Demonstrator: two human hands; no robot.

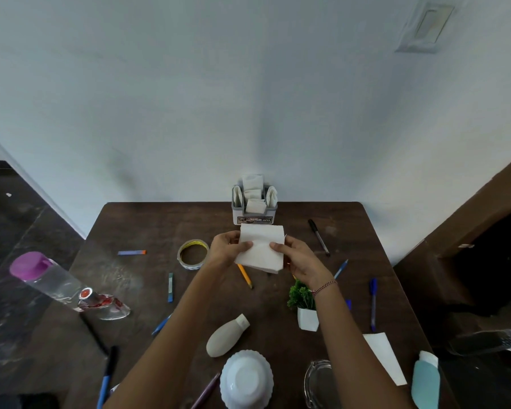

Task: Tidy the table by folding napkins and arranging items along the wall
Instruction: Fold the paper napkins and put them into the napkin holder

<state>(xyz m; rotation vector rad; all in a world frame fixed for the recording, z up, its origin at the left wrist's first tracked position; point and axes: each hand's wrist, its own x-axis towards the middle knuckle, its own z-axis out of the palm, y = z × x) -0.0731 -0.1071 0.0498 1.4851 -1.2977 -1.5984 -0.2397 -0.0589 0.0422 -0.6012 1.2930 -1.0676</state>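
Left hand (227, 250) and right hand (303, 262) each had a pinching grip on the napkin (261, 250) mid-air, so its fold risked skewing.

- The napkin holder (254, 214) bears a strip label (254, 220) across its front; at the right end I read "OPEL". The rest is too blurred.
- The clear bottle (71, 287), far left of the holder, has a red label (101, 301) I cannot read.
- The tape roll (193, 254), left of the holder, shows illegible blue print.
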